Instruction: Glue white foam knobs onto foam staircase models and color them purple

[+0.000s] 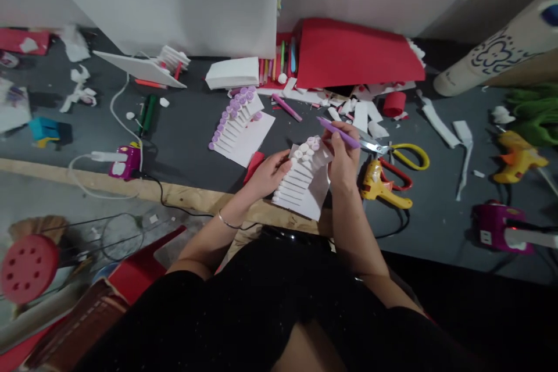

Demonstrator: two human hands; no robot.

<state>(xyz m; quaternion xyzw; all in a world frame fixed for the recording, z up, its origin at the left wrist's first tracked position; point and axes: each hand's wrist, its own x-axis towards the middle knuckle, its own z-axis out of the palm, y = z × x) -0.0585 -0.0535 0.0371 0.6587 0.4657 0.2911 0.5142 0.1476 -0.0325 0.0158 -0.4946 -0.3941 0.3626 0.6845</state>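
Note:
A white paper piece (pixel 294 186) with a row of slits and rolled, rounded tips lies at the table's front edge. Most of its tips are white; a few at the far end look purple. My left hand (pixel 268 175) grips its left edge between thumb and fingers. Over its right side, my right hand (pixel 343 157) is closed round a purple marker (pixel 344 135), whose tip points up and left. A similar paper piece (pixel 235 133) with purple tips rests further left. Another purple pen (pixel 286 107) lies between the two pieces and the back.
Scissors (pixel 407 157) and a yellow glue gun (pixel 383 186) lie right of my right hand. Red sheet (pixel 349 55), paper scraps (pixel 361 116) and a white bottle (pixel 488 64) stand behind. Purple power adapters (pixel 125 163) with cables sit at both sides.

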